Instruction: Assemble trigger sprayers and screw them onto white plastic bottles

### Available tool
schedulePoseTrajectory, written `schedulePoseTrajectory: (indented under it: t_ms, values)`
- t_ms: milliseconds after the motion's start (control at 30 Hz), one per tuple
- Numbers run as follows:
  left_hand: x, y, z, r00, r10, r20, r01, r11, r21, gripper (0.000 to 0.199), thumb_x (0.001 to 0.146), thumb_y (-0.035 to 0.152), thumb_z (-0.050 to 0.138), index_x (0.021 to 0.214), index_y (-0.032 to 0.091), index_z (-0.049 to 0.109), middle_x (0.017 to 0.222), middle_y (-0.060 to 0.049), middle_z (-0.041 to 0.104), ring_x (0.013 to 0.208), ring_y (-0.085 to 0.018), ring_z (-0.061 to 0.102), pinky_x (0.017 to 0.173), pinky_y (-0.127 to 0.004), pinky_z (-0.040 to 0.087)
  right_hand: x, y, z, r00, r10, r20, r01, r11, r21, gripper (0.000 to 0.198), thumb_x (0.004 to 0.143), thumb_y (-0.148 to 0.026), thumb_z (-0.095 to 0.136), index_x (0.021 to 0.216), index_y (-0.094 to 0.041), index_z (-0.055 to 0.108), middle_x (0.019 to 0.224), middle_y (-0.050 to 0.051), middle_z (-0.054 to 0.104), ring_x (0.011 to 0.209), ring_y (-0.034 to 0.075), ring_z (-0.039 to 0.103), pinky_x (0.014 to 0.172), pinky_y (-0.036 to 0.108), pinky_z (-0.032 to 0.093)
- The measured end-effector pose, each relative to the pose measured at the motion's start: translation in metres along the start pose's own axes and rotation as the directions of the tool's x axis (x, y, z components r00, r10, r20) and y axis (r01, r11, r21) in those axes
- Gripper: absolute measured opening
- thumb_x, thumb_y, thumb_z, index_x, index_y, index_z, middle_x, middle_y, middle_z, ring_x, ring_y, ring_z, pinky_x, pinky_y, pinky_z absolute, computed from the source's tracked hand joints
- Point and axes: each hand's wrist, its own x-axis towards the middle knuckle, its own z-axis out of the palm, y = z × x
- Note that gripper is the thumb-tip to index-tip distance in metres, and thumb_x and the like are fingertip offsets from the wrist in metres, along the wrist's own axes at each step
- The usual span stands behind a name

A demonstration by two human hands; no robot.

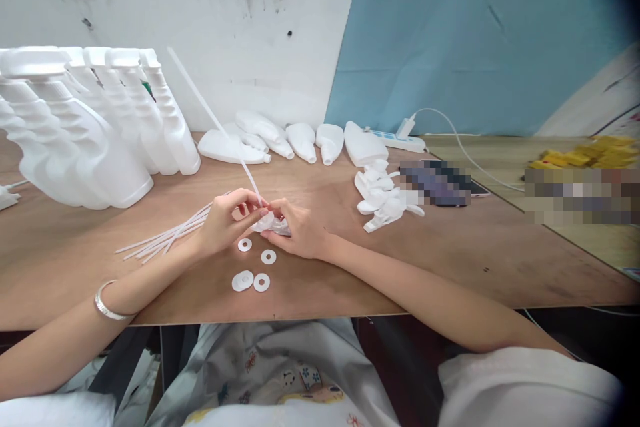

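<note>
Standing at the far left of the worktop [450, 267], a group of white bottles [117, 147] appears to carry fitted tops; these are judged finished. Next along lies a bundle of loose tubes [165, 235], unused. The left hand [250, 207] is closed in a pinch at the lower end of a long white tube [197, 97], which slants up toward the wall. That end meets a small white fitting [273, 224], located between both hands; fingers hide whether it is seated. In front lie flat white rings [269, 257], loose. The right hand [295, 230] is drawn in narrow, gripping the fitting from its side. Behind, along the wall, bottles with bare necks [301, 141] lie on their sides, unfinished. Further right, a pile of white spray heads [387, 197] shows no tubes, so this work is judged partly done.
</note>
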Motion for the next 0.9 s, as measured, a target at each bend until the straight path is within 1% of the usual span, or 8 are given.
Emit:
schedulePoseTrajectory:
  t_ms: [100,233,400,500,600,700,833,900]
  values:
    - [0.0,-0.003,0.0,0.999,0.005,0.046,-0.006,1.0,0.016,0.014,0.079,0.032,0.058,0.078,0.018,0.057,0.079,-0.002,0.064,0.065,-0.012,0.054,0.063,-0.025,0.042,0.003,-0.003,-0.003,0.998,0.06,-0.006,-0.057,0.976,0.21,0.032,0.078,-0.035,0.058,0.102,-0.018,0.045,0.097,0.006,0.058,0.087,0.016,0.059,0.077,0.03,0.049]
    - [0.0,-0.006,0.0,0.995,-0.001,0.097,-0.002,1.0,0.031,0.015,0.08,0.031,0.055,0.081,0.017,0.057,0.074,0.0,0.059,0.065,-0.011,0.051,0.063,-0.023,0.041,0.011,-0.006,-0.006,0.988,0.152,0.034,-0.151,0.879,0.452,0.027,0.083,-0.033,0.052,0.107,-0.021,0.049,0.106,0.004,0.058,0.097,0.014,0.058,0.087,0.031,0.047]
    - [0.0,-0.007,0.001,0.995,0.008,0.095,-0.01,1.0,0.022,0.016,0.082,0.03,0.052,0.074,0.016,0.053,0.068,0.001,0.054,0.061,-0.01,0.047,0.059,-0.023,0.038,0.02,-0.003,-0.004,0.969,0.239,0.066,-0.232,0.782,0.578,0.026,0.079,-0.035,0.059,0.102,-0.024,0.057,0.1,0.001,0.061,0.092,0.015,0.059,0.083,0.032,0.048]
    - [0.0,-0.006,0.002,0.996,0.008,0.084,-0.01,1.0,0.016,0.019,0.082,0.029,0.053,0.068,0.016,0.05,0.064,0.002,0.05,0.059,-0.01,0.044,0.058,-0.023,0.036,0.026,-0.001,-0.002,0.959,0.276,0.071,-0.247,0.681,0.69,0.023,0.073,-0.033,0.065,0.094,-0.023,0.062,0.09,0.001,0.064,0.084,0.015,0.061,0.077,0.032,0.051]
    - [0.001,-0.006,0.004,0.997,0.043,0.061,-0.042,0.999,-0.01,0.018,0.081,0.027,0.053,0.068,0.015,0.052,0.072,-0.001,0.05,0.063,-0.01,0.044,0.059,-0.024,0.038,0.031,0.002,-0.001,0.957,0.276,0.091,-0.244,0.592,0.768,0.017,0.069,-0.031,0.069,0.081,-0.02,0.065,0.092,0.002,0.064,0.081,0.015,0.061,0.074,0.031,0.052]
    - [0.001,-0.007,0.005,0.997,0.07,0.045,-0.069,0.997,-0.026,0.015,0.078,0.03,0.058,0.081,0.016,0.055,0.089,-0.004,0.049,0.074,-0.012,0.048,0.065,-0.025,0.042,0.032,0.005,0.0,0.957,0.284,0.053,-0.221,0.601,0.768,0.014,0.069,-0.03,0.069,0.076,-0.02,0.065,0.101,0.003,0.061,0.086,0.016,0.061,0.079,0.033,0.05]
    - [0.0,-0.008,0.006,0.995,-0.008,0.104,0.012,0.999,-0.039,0.048,0.068,0.037,0.068,0.106,0.019,0.044,0.098,-0.005,0.051,0.083,-0.016,0.051,0.071,-0.029,0.043,0.029,0.005,0.004,0.942,0.333,-0.04,-0.203,0.661,0.722,0.011,0.071,-0.03,0.067,0.076,-0.02,0.064,0.096,0.002,0.06,0.085,0.014,0.06,0.078,0.031,0.05]
    - [-0.001,-0.009,0.007,0.992,-0.025,0.123,0.029,0.999,-0.027,0.05,0.068,0.038,0.068,0.106,0.019,0.042,0.097,-0.004,0.052,0.085,-0.017,0.051,0.072,-0.03,0.043,0.027,0.002,0.006,0.932,0.353,-0.078,-0.21,0.704,0.679,0.011,0.073,-0.031,0.066,0.074,-0.02,0.064,0.092,0.002,0.06,0.082,0.013,0.06,0.075,0.029,0.05]
